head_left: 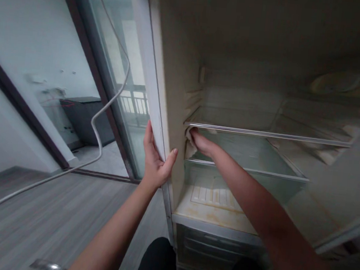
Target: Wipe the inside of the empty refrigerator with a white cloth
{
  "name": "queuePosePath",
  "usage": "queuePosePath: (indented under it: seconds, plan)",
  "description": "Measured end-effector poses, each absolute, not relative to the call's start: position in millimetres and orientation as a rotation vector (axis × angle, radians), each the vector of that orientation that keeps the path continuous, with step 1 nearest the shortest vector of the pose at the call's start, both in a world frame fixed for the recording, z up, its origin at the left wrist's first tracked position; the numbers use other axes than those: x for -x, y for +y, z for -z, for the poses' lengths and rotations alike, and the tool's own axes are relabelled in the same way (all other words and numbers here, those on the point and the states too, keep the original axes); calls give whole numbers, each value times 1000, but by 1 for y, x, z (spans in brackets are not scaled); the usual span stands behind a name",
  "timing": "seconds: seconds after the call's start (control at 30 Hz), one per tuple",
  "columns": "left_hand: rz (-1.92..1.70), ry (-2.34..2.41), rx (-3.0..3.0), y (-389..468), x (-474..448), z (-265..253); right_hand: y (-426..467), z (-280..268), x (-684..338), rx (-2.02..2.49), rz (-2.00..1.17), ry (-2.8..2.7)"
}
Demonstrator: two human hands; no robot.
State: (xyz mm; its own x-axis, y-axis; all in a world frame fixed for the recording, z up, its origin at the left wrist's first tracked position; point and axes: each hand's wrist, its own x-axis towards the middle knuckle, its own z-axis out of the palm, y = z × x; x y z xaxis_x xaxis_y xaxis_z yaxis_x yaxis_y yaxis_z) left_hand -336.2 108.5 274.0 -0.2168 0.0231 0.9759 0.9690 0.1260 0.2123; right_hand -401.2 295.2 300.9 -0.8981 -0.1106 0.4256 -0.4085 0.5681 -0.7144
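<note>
An open refrigerator [159, 108] with stained inner walls stands in front of me. My left hand [157, 162] grips its left outer edge, fingers along the outside and thumb toward the front. Inside, my right hand [202, 143] holds a pale cloth [190, 146] against the left inner wall. The hand is between the upper glass shelf [262, 134] and the lower glass shelf [268, 173]. Its fingertips are partly hidden by the cloth.
Yellowish stains mark the compartment floor [213, 215]. Below is a drawer compartment [211, 247]. A light-coloured cable [97, 123] hangs at the left and runs across the wooden floor [65, 217]. A glass sliding door [110, 61] stands behind it. My knees are close to the refrigerator.
</note>
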Motion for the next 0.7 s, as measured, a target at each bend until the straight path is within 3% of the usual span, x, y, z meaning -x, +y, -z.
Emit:
queuePosePath:
  seconds: [0.13, 0.37, 0.7]
  plan:
    - [1258, -1447, 1044, 109, 333, -276, 251, -264, 326, -430, -1457, -2426]
    - [1249, -1430, 1041, 110, 333, -277, 199, -187, 258, -346, -1220, -2392]
    - [1344, -1360, 1134, 111, 340, -277, 266, -243, 291, -18, -377, -2565]
